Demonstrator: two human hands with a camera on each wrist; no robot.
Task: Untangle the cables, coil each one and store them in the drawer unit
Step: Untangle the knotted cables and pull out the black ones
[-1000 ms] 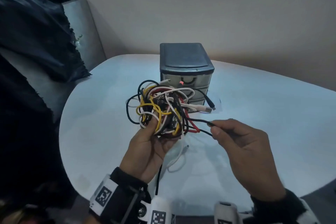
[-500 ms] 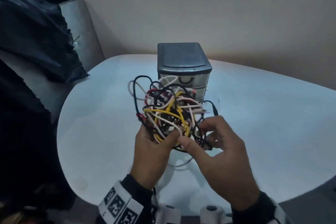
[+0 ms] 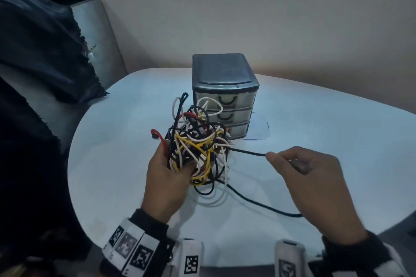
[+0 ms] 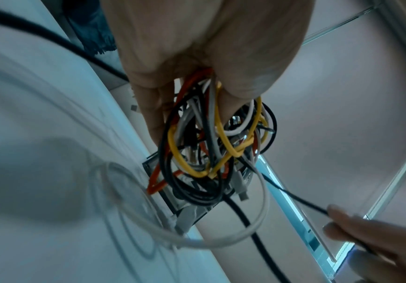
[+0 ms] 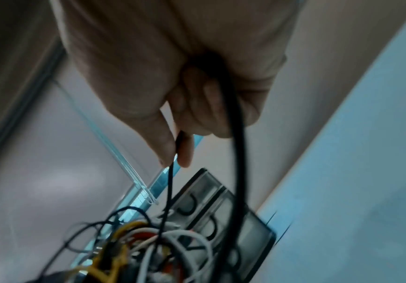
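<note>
My left hand (image 3: 167,177) grips the multicoloured tangled cable bundle (image 3: 198,141), centre frame; my right hand (image 3: 315,177) pinches one thin black cable (image 3: 247,152). I should draw it out slowly, avoiding tightening knots.

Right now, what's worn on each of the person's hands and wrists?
Both hands are bare. The left hand has a black cuff and a white wristband printed with black square tags. The right hand has a black cuff too. Two white camera units with similar tags sit between the wrists.
</note>
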